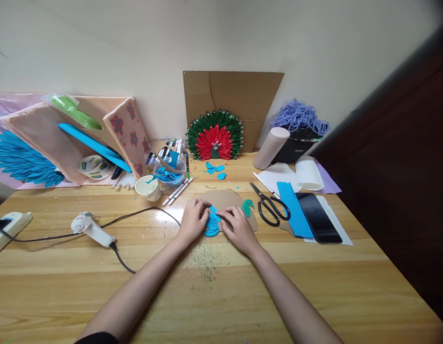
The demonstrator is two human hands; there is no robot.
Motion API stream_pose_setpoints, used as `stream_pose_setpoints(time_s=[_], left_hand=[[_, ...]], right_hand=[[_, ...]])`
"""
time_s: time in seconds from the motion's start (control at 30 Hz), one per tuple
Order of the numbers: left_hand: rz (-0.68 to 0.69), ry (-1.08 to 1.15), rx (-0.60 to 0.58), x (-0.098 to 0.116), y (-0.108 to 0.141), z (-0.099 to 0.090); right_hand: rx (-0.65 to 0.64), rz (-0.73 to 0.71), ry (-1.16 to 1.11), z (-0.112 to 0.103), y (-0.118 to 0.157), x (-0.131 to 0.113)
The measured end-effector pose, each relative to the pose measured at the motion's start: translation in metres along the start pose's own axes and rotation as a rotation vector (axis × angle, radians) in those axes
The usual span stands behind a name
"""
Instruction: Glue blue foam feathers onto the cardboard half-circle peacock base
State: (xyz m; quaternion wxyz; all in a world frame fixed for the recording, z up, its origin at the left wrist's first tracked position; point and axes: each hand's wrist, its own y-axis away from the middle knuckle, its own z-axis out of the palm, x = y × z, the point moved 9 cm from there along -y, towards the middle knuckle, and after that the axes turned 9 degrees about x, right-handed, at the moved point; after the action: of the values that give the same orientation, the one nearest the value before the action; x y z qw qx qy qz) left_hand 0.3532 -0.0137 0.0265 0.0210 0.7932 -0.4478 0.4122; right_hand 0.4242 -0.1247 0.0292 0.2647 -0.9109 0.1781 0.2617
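A rounded piece of brown cardboard [226, 196] lies flat on the table in front of me. Blue petal-shaped pieces [211, 228] overlap in a fan on its lower part. My left hand [193, 219] is at the left side of the fan, its bent fingertips closed at a blue petal. From the right, my right hand [240, 228] meets the same petal [213, 210] with thumb and fingers drawn together; the exact contact is partly hidden. A green bird-head cutout [247, 208] lies on the cardboard just beyond my right hand.
Black-handled scissors [269, 205], a blue sheet [295, 210] and a phone [318, 217] lie to the right. A white glue gun [94, 231] with its cord is left. Loose blue petals [221, 176], a paper cup [148, 188] and a red-green peacock craft [216, 136] stand or lie behind.
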Motion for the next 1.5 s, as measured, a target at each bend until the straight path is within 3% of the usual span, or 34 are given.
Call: stream_pose_setpoints(time_s=[0.3, 0.8, 1.03, 1.33, 1.5], left_hand=[[0.103, 0.018, -0.083, 0.016, 0.002, 0.005], [0.12, 0.0, -0.1, 0.016, 0.003, 0.008], [0.05, 0.027, -0.046, 0.009, 0.001, 0.003], [-0.009, -0.098, 0.056, 0.001, 0.001, -0.005], [0.016, -0.112, 0.003, 0.002, 0.002, 0.001]], right_hand=[[0.063, 0.023, -0.077, -0.007, -0.002, 0.001], [0.057, 0.002, -0.074, -0.008, -0.001, -0.002], [0.126, 0.052, -0.091, -0.016, -0.002, 0.001], [0.041, -0.003, -0.083, -0.009, -0.002, -0.006], [0.024, -0.003, -0.073, -0.006, -0.001, -0.004]])
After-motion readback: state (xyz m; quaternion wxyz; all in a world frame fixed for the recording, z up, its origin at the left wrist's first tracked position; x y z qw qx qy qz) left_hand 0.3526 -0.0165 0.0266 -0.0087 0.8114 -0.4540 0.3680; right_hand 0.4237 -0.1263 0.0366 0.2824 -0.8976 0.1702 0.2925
